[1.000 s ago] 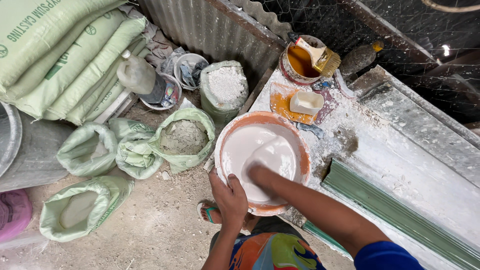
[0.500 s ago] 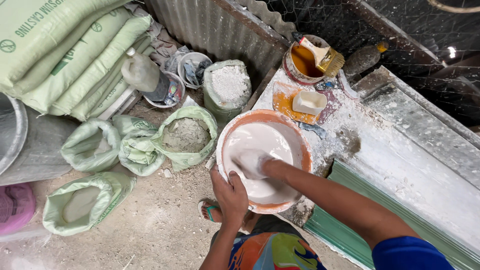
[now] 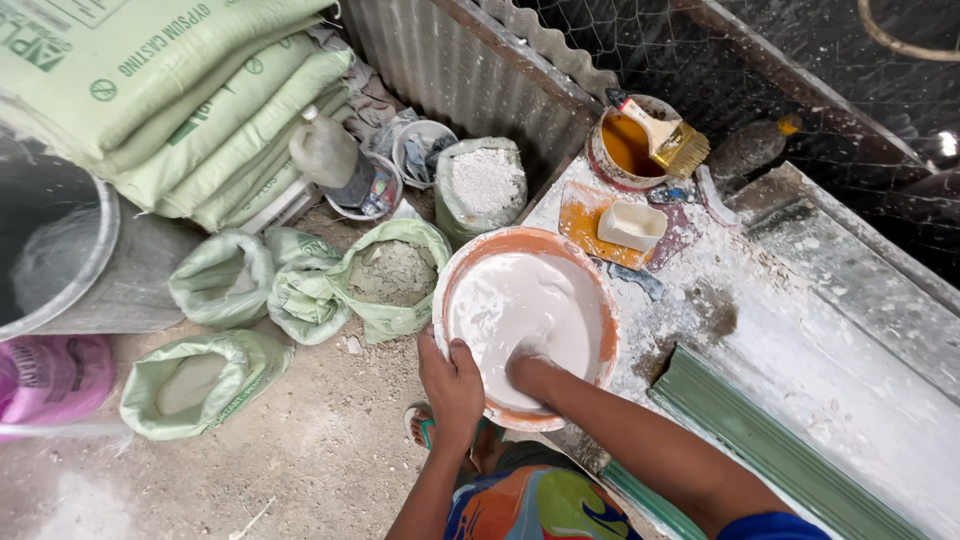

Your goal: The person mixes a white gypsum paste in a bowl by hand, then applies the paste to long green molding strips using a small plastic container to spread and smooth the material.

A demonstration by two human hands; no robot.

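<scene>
The fingers of the right hand [image 3: 530, 368] were sunk in thick white paste and hidden by it, so how far they were spread could not be told. That paste filled an orange basin [image 3: 527, 322], and the hand was in it at the near side, close to the rim. The fingers of the left hand [image 3: 452, 378] were curled tight over the basin's near-left rim, thumb on the inside, gripping it. The basin sat on the left end of a white-dusted surface [image 3: 800, 360], partly overhanging its edge.

Just beyond the basin lay a small white rectangular tub [image 3: 632, 224] on an orange-stained patch, and behind that stood a round pot of orange liquid [image 3: 625, 145] with a wide paintbrush [image 3: 670, 140] resting across its rim. A long pale-green moulding [image 3: 770, 450] lay along the surface to the right of the forearm.

On the dirt floor to the left of the basin stood open green sacks; the nearest one [image 3: 392, 275] held grey powder, and a further one [image 3: 482, 185] by the corrugated metal wall held white powder. A stack of full pale-green bags [image 3: 190, 90] was piled further left, beside a grey metal drum [image 3: 70, 260]. A plastic bottle [image 3: 325, 150] stood near the stack.
</scene>
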